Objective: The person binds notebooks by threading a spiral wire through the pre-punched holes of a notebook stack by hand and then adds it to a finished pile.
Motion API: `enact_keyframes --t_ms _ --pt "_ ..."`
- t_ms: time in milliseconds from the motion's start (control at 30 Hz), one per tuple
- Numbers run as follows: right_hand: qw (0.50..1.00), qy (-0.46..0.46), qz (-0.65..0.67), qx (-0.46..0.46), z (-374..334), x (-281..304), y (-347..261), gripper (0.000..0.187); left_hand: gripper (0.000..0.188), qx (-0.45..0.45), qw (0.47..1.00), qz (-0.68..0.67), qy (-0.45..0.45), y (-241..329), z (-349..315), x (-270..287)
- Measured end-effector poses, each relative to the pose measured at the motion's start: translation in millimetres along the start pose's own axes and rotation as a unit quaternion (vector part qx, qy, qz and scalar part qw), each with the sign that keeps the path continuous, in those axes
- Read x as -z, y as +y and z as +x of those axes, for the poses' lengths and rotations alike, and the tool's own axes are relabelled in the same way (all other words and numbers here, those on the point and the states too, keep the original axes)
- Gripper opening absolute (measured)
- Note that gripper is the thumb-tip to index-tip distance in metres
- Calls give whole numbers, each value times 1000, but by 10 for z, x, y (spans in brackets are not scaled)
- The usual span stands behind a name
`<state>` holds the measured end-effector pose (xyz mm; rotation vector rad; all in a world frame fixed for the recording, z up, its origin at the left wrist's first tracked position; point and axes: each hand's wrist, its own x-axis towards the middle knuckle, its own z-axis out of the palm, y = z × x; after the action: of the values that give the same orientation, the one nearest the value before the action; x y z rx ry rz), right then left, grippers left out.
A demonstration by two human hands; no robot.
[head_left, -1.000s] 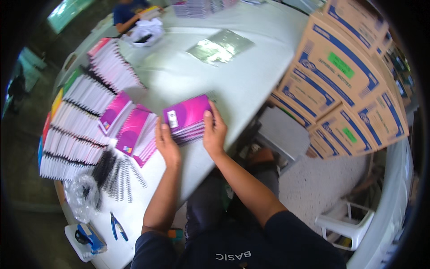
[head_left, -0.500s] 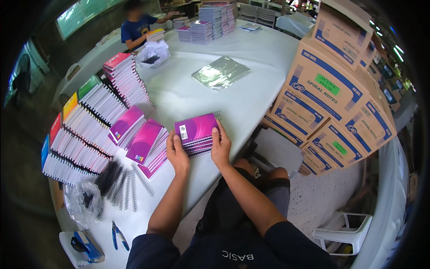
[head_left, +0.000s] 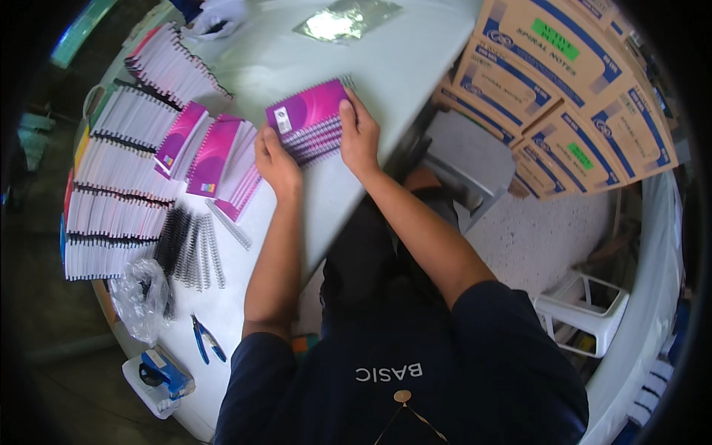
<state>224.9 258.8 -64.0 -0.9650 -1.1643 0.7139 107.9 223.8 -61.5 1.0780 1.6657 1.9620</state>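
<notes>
Between my two hands is a small stack of purple spiral notebooks (head_left: 315,111), spiral edges partly toward me and a white label on the top cover. My left hand (head_left: 278,163) grips its left side, thumb at the front corner. My right hand (head_left: 360,133) clasps the right side, thumb along the edge. Left of the stack lie more purple notebooks (head_left: 213,157), some overlapping. Nearer me are loose wire spirals (head_left: 199,252), silver and black, beside a crumpled clear plastic bag (head_left: 141,293).
Rows of stacked notebook pages (head_left: 122,163) line the table's left side. Blue-handled pliers (head_left: 208,340) and a white tray (head_left: 152,397) lie at the near left. Clear plastic sheets (head_left: 345,21) rest farther back. A grey stool (head_left: 469,152), cardboard boxes (head_left: 512,81) and a white stool (head_left: 586,311) stand right.
The view has tilted down, so the table things sit higher in the picture and the person at the back is out of sight. Both hands still hold the notebook stack.
</notes>
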Motion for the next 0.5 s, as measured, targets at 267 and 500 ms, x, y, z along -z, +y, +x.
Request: enact_keyframes --t_ms 267,500 --pt "997 -33 48 -54 43 96 -33 42 37 10 1000 7 27 12 16 -124" --pt "997 -20 53 -57 29 36 -29 44 35 17 999 -11 27 -9 29 -94"
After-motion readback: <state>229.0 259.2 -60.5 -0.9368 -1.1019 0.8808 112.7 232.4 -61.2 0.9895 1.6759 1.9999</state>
